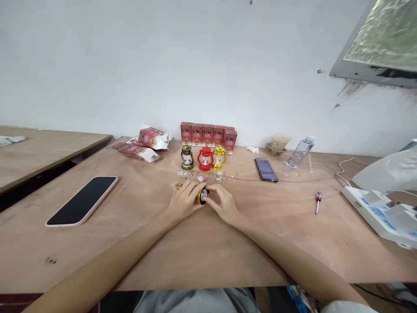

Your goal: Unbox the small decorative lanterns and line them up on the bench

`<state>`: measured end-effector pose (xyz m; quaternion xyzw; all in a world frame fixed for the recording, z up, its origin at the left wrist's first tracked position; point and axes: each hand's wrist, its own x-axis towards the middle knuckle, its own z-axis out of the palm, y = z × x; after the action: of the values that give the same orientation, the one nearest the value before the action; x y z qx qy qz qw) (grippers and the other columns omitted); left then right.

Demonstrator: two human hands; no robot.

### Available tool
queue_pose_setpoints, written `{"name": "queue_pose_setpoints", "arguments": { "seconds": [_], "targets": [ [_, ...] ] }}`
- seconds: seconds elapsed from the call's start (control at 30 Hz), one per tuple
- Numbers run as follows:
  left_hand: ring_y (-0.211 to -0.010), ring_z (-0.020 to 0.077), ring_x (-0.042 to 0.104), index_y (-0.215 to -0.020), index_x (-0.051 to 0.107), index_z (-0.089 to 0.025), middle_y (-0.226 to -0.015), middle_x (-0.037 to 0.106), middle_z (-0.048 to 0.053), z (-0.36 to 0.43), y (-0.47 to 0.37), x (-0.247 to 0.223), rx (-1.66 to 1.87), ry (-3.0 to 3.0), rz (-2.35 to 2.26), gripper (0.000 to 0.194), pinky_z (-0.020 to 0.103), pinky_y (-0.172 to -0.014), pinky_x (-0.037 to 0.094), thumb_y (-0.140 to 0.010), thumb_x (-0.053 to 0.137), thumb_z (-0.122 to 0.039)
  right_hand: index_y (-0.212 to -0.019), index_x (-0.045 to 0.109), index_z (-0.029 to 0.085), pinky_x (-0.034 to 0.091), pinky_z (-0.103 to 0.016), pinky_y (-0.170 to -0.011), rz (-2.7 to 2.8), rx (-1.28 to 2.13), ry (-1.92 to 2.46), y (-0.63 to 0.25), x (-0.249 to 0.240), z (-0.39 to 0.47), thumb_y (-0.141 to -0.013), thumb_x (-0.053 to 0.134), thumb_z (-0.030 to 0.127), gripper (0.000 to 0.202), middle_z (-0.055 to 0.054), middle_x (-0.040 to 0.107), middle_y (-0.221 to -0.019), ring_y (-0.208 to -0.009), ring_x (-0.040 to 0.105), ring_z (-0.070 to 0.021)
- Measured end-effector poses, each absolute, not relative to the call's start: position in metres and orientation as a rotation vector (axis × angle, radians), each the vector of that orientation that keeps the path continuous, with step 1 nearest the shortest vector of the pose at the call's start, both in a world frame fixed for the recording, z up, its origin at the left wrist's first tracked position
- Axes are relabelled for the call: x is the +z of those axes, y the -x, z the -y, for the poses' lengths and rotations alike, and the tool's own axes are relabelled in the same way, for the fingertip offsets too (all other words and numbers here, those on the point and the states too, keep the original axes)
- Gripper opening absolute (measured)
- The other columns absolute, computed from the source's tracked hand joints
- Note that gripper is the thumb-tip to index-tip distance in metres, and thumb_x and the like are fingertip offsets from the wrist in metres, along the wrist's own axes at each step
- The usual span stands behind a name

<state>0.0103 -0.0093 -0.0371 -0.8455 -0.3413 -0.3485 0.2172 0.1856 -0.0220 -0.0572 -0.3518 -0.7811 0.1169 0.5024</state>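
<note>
My left hand (184, 200) is wrapped around a small gold lantern (203, 195), which lies on its side with its round base facing me. My right hand (224, 203) has its thumb and fingers pressed at the rim and dark underside of that base. Most of the lantern's body is hidden by my left fingers. Just beyond my hands stand a bronze lantern (186, 158), a red lantern (205, 159) and another gold lantern (219, 158), all upright. Small white parts and bent wires (220, 177) lie in front of them.
Several red boxes (207, 135) stand against the wall; opened boxes (143, 145) lie left of them. A phone (83, 201) rests at left, another phone (266, 169) at right. Further right are a cup (280, 142), a water bottle (300, 152), a screwdriver (318, 202) and a power strip (379, 213).
</note>
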Motion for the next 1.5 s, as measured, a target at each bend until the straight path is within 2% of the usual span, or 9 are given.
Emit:
{"name": "queue_pose_setpoints", "arguments": {
  "seconds": [0.23,0.43,0.53,0.73,1.13,1.5],
  "targets": [
    [-0.082,0.0184,0.06,-0.109,0.057,-0.018,-0.095,0.07,0.007,0.009,-0.011,-0.038,-0.955,2.302,0.926,0.031,0.036,-0.068,0.025,-0.086,0.053,-0.037,-0.112,0.051,0.021,0.052,-0.035,-0.084,1.957,0.095,0.866,-0.183,-0.059,0.024,-0.087,0.052,0.024,0.026,-0.009,0.063,-0.103,-0.095,0.061,-0.0197],
    [-0.077,0.0175,0.06,-0.106,0.058,-0.017,-0.089,0.07,0.005,0.01,-0.014,-0.038,-0.96,2.305,0.861,0.025,0.035,-0.067,0.025,-0.085,0.052,-0.028,-0.099,0.055,0.02,0.054,-0.031,-0.073,1.932,-0.04,0.842,-0.185,-0.06,0.024,-0.078,0.055,0.019,0.021,-0.007,0.066,-0.086,-0.078,0.064,-0.0185],
    [-0.077,0.017,0.06,-0.107,0.059,-0.018,-0.089,0.069,0.004,0.011,-0.015,-0.04,-0.938,2.324,0.875,0.026,0.035,-0.067,0.026,-0.083,0.051,-0.022,-0.094,0.056,0.021,0.054,-0.03,-0.073,1.908,-0.042,0.897,-0.185,-0.06,0.025,-0.074,0.055,0.018,0.021,-0.005,0.067,-0.083,-0.077,0.065,-0.0184],
    [-0.077,0.0172,0.059,-0.106,0.06,-0.019,-0.089,0.07,0.005,0.01,-0.016,-0.04,-0.899,2.305,0.905,0.025,0.035,-0.068,0.026,-0.084,0.048,-0.023,-0.09,0.056,0.023,0.055,-0.031,-0.076,1.88,-0.039,0.927,-0.182,-0.063,0.025,-0.07,0.054,0.017,0.021,-0.004,0.069,-0.084,-0.079,0.067,-0.0194],
    [-0.075,0.0173,0.059,-0.102,0.059,-0.019,-0.085,0.07,0.004,0.01,-0.019,-0.04,-0.951,2.257,0.907,0.021,0.036,-0.068,0.024,-0.083,0.05,-0.021,-0.081,0.053,0.023,0.055,-0.03,-0.07,1.794,-0.013,0.933,-0.177,-0.06,0.026,-0.068,0.054,0.016,0.014,-0.003,0.07,-0.08,-0.073,0.068,-0.0184],
    [-0.073,0.0157,0.058,-0.1,0.06,-0.017,-0.082,0.069,0.003,0.011,-0.02,-0.038,-0.962,2.222,0.87,0.021,0.035,-0.069,0.025,-0.082,0.049,-0.016,-0.072,0.054,0.023,0.054,-0.029,-0.074,1.826,-0.053,0.907,-0.176,-0.058,0.026,-0.068,0.054,0.012,0.012,-0.003,0.07,-0.082,-0.077,0.068,-0.018]
  ]
}}
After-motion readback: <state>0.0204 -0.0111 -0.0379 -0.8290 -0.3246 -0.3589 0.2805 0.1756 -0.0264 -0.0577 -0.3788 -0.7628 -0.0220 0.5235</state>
